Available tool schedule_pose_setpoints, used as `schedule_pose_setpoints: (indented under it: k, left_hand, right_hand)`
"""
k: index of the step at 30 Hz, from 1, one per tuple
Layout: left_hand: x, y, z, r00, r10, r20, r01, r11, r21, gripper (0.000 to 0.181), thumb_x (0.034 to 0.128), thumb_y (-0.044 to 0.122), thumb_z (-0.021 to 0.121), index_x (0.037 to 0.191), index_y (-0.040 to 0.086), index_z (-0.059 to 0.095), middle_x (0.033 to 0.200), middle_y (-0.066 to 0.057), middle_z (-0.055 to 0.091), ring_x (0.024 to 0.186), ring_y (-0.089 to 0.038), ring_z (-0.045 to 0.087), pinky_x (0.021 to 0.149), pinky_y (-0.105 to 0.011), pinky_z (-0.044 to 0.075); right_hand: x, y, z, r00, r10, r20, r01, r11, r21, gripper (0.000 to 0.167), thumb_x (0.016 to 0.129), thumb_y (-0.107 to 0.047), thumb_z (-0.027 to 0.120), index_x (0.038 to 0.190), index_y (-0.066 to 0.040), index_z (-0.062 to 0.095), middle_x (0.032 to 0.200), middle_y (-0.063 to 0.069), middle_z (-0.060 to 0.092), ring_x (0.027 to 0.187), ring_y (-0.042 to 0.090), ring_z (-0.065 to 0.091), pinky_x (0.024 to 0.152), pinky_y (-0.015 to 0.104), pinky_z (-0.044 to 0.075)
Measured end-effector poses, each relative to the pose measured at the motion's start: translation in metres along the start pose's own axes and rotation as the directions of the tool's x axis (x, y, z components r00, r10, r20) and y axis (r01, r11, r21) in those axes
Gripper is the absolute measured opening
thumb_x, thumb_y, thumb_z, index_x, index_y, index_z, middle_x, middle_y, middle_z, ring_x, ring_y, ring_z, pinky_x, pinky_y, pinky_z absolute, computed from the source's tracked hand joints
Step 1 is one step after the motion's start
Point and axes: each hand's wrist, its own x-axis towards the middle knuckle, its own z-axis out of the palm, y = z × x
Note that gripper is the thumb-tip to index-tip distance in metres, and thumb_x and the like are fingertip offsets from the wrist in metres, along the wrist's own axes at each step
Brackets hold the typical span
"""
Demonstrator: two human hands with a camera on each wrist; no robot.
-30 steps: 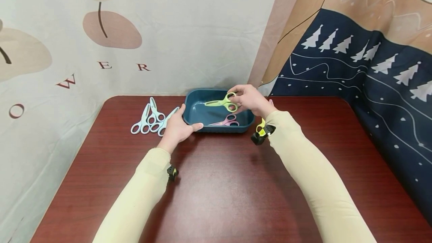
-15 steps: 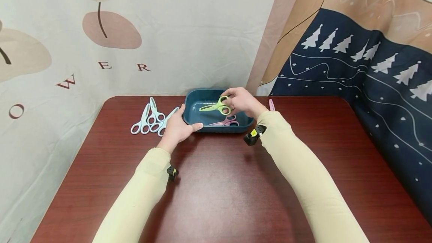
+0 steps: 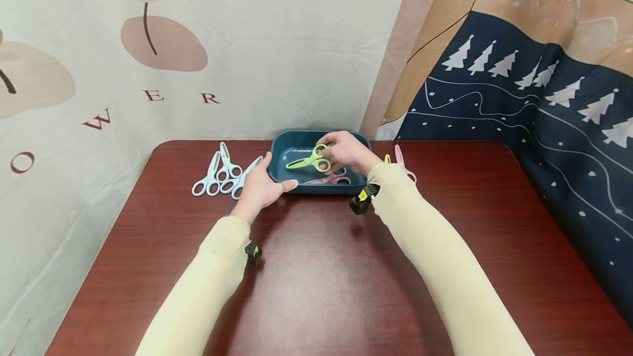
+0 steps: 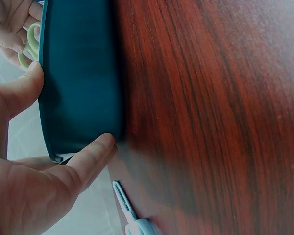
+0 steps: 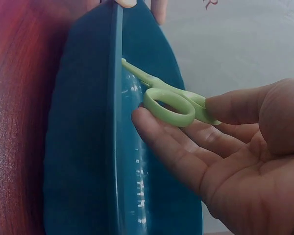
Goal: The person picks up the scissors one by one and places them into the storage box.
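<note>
My left hand holds the front left corner of a dark teal plastic bin. In the left wrist view, its thumb lies at the rim and its other fingers lie along the end wall. My right hand pinches light green scissors by the handles over the bin. Their blades point left, and one handle loop faces the camera in the right wrist view. Pink scissors lie inside the bin, partly covered by the right hand.
Several pale blue scissors lie on the dark red wooden table, left of the bin. To its right are pink scissors and a yellow tip, partly behind the right sleeve. A printed cloth hangs behind the table.
My right hand has moved left and slightly down with the green scissors, deeper over the bin. My left hand stays at the bin's corner. More of the pink scissors on the right shows.
</note>
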Motion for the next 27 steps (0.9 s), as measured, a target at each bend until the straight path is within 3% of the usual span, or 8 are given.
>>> schedule_pose_setpoints:
  k: [8, 16, 27]
  left_hand:
    - [0.0009, -0.0014, 0.0008, 1.0, 0.002, 0.002, -0.002, 1.0, 0.007, 0.102, 0.0913, 0.036, 0.079, 0.165, 0.004, 0.016, 0.168, -0.021, 0.025, 0.155, -0.038, 0.025, 0.123, -0.053, 0.029]
    - [0.0006, -0.0009, 0.0011, 1.0, 0.0, 0.001, 0.0, 1.0, 0.0, 0.102, 0.0915, 0.035, 0.079, 0.165, 0.004, 0.016, 0.168, -0.022, 0.025, 0.155, -0.039, 0.025, 0.123, -0.053, 0.029]
    - [-0.0001, -0.0001, 0.0008, 1.0, -0.002, -0.003, 0.002, 1.0, -0.008, 0.103, 0.0908, 0.035, 0.08, 0.165, 0.004, 0.016, 0.168, -0.021, 0.025, 0.155, -0.038, 0.025, 0.123, -0.052, 0.029]
  right_hand:
    - [0.0045, 0.0005, 0.0048, 1.0, 0.026, 0.005, -0.026, 1.0, 0.016, 0.037, 0.104, -0.002, 0.056, 0.14, 0.005, 0.056, 0.112, 0.022, 0.065, 0.077, 0.024, 0.073, 0.087, 0.053, 0.06]
    - [0.0058, 0.0028, 0.0073, 0.998, 0.055, 0.003, -0.055, 0.998, 0.008, 0.035, 0.105, -0.005, 0.057, 0.139, 0.002, 0.057, 0.117, 0.022, 0.063, 0.08, 0.024, 0.071, 0.087, 0.051, 0.06]
    - [0.0057, 0.005, 0.0061, 0.994, 0.107, -0.018, -0.108, 0.994, -0.036, 0.045, 0.107, -0.005, 0.049, 0.15, 0.004, 0.043, 0.136, 0.025, 0.055, 0.107, 0.036, 0.069, 0.091, 0.047, 0.06]
